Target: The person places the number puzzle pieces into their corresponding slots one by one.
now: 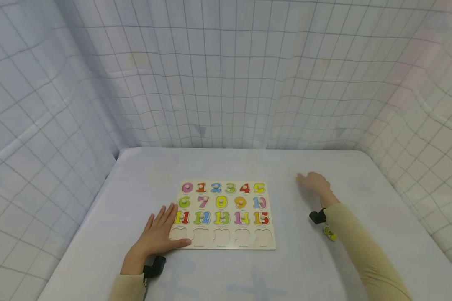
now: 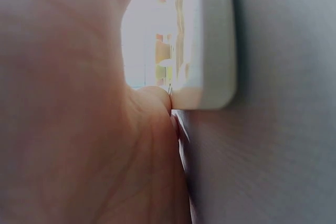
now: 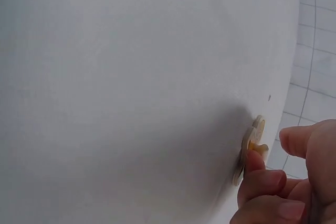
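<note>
My left hand (image 1: pixel 156 235) lies spread on the left edge of a wooden number puzzle board (image 1: pixel 231 246), its thumb along the bottom row. Pegged numbers 0 to 15 fill the upper rows; the bottom row shows bare recesses. In the left wrist view, the palm is beside the board's pale edge (image 2: pixel 218 51). Right of the board, my right hand (image 1: pixel 315 184) is at a yellowish puzzle piece (image 3: pixel 259 127) with a small knob (image 3: pixel 260 149). One fingertip meets the knob, while the thumb (image 3: pixel 296 139) stays apart from it. The piece's number cannot be read.
A green-yellow puzzle piece (image 1: pixel 329 233) lies beside the right forearm, partly covered by it. Black wrist cameras (image 1: pixel 318 216) are strapped on both wrists. The white table (image 1: pixel 218 163) is bordered by hanging grid-patterned cloth (image 1: pixel 226 83) at the back and sides.
</note>
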`<state>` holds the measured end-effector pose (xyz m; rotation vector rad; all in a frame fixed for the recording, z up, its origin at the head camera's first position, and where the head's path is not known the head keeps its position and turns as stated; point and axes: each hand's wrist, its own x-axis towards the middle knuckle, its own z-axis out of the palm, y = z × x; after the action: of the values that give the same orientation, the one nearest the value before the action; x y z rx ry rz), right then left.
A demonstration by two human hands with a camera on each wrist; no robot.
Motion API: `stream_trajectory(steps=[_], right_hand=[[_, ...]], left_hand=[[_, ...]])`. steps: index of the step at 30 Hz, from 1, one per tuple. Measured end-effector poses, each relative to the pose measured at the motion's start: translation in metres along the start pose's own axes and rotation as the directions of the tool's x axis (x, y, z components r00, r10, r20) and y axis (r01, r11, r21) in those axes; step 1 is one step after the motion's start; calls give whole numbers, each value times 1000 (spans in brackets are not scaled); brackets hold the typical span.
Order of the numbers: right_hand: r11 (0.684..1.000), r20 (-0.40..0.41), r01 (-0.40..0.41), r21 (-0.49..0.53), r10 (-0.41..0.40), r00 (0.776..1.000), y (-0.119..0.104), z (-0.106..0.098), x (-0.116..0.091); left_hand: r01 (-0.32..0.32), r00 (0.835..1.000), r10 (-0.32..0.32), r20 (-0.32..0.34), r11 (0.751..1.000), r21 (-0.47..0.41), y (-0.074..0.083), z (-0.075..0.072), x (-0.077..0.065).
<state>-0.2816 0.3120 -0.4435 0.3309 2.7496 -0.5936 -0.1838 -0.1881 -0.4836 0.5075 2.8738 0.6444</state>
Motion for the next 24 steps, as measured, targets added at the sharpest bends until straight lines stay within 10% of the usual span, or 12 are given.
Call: stream_trajectory(steps=[24], right_hand=[[986,-234,69,-153,-104,967,-26,17,8]], left_hand=[[11,1000,-11,8,1000,8,3,-3,-2]])
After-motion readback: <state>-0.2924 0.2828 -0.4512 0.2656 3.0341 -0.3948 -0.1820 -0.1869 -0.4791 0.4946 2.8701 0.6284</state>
